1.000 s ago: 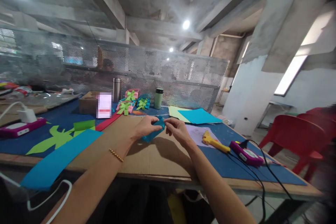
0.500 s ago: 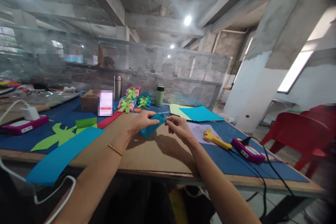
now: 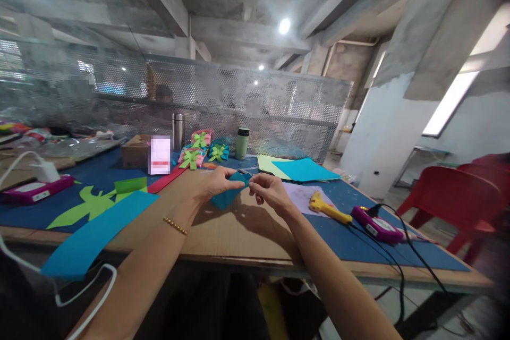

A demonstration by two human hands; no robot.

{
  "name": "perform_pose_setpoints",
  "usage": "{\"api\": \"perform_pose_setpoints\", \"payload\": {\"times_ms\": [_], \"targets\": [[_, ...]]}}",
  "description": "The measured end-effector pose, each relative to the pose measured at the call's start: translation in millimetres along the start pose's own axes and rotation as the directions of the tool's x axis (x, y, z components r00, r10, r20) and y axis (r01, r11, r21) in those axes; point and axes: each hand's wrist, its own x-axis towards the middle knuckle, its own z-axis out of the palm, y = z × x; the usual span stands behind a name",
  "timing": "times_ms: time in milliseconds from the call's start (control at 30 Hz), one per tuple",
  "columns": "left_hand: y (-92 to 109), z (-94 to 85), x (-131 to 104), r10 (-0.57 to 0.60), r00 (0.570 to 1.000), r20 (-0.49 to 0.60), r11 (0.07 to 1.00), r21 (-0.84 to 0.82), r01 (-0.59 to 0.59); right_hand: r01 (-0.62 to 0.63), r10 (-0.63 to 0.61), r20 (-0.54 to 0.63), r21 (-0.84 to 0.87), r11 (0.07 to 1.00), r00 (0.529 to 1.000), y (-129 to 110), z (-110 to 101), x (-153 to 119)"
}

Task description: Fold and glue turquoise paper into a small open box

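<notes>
Above the brown cardboard (image 3: pixel 191 236), a folded piece of blue paper (image 3: pixel 225 200) is held up at an angle. My left hand (image 3: pixel 219 183) is closed on its upper left part, the thumb pressed along the near side. At the paper's upper right corner, my right hand (image 3: pixel 271 191) pinches with thumb and forefinger. A small dark thing shows at the paper's top edge between the hands, too small to name. A long blue paper strip (image 3: pixel 99 234) and light green paper cut-outs (image 3: pixel 90 204) lie left of my left forearm.
A yellow glue gun (image 3: pixel 329 208) rests on purple paper (image 3: pixel 292 195) beside a magenta power strip (image 3: pixel 376 224) with black cords. Farther back stand a phone (image 3: pixel 160 155), a steel flask (image 3: pixel 178 132), a green bottle (image 3: pixel 242 143), green-bowed paper items (image 3: pixel 191 158) and blue sheets (image 3: pixel 305 170).
My right fingers have shifted slightly left, closer to my left thumb, at the blue paper's corner. My left hand keeps its hold, and the view has tilted very slightly.
</notes>
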Motion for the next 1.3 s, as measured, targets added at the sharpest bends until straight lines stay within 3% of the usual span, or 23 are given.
{"api": "perform_pose_setpoints", "payload": {"times_ms": [700,1000,1300], "targets": [[-5.6,0.4,8.7,0.156,0.985,-0.070,0.955,0.267,-0.132,-0.094,0.095,-0.009,0.112,0.989,0.995,-5.0,8.9,0.5],[-0.3,1.6,5.6,0.151,0.988,0.023,0.958,0.245,-0.152,-0.099,0.103,-0.020,0.163,0.982,0.994,-5.5,13.5,1.3],[-6.8,1.0,10.0,0.180,0.983,0.049,0.946,0.266,-0.186,-0.067,0.071,-0.047,0.088,0.994,0.996,-3.2,15.5,2.6]]}}
